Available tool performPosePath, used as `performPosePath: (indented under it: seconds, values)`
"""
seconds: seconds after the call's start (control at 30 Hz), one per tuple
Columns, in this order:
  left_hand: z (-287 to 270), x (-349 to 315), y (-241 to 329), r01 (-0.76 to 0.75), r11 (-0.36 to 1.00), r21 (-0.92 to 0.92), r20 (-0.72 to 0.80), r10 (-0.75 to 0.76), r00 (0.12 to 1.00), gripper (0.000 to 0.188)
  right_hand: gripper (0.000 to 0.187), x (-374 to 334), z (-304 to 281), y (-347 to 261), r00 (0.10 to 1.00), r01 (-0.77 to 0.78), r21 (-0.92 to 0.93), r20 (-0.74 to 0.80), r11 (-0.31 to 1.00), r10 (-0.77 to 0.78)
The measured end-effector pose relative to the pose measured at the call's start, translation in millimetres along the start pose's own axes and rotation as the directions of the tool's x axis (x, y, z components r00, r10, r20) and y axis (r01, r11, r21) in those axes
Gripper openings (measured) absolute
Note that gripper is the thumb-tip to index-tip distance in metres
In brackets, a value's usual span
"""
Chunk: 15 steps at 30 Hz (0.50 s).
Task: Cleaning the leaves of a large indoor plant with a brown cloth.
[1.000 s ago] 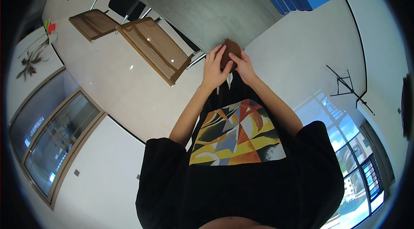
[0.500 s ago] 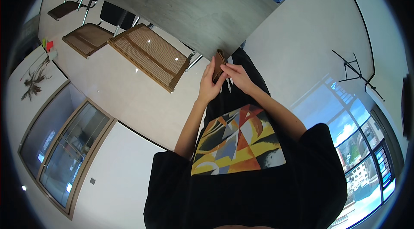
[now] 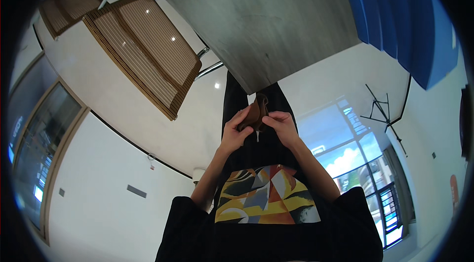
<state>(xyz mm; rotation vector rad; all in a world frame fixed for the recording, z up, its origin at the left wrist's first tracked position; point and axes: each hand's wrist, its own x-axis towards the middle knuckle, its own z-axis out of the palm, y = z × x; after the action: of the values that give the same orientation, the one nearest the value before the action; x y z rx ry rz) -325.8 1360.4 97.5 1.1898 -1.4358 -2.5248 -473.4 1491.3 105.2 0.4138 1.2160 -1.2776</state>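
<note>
Left hand (image 3: 233, 134) grips the lower left side of a small brown leather pouch (image 3: 254, 114), fingers curled around it, thumb on the near face. Could be a wallet; too small to say for sure.

Pouch sits between both hands, held in the air in front of the person's black trousers (image 3: 256, 148), just below the near corner of the grey worktop (image 3: 261, 20). Not resting on the worktop.

Long axis runs roughly from the hands up toward the worktop corner, tilted slightly right. Top end points at that corner. It looks folded or partly opened at the top, with a darker inner face showing; can't confirm which.

Right hand (image 3: 282, 126) pinches the pouch's right edge, fingertips closed on it, touching the left hand's fingers.

Hidden: lower half of the pouch is behind the fingers of both hands, so full shape and any clasp are not readable. Both forearms come up from the lower edge over a black shirt with a yellow-orange print (image 3: 264, 200).

Beyond the left hand, up and left: wooden slatted chairs (image 3: 148, 49). Beyond the right hand, up and right: blue panels (image 3: 410, 20), cut off by the rim.
</note>
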Motion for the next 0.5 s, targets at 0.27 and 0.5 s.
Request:
performPosePath:
  seconds: [0.27, 0.5]
  values:
    - [-17, 8, 9, 0.211, 0.882, -0.421, -0.299, -0.354, 0.886, 0.037, 0.008, 2, 3, -32, 0.988, -0.067, 0.138, -0.127, 0.988, 0.085]
    - [-21, 78, 92, 0.244, 0.948, -0.206, -0.333, -0.302, 0.893, 0.044, 0.010, 41, 17, -108, 0.893, 0.193, -0.115, -0.391, 0.974, -0.223]
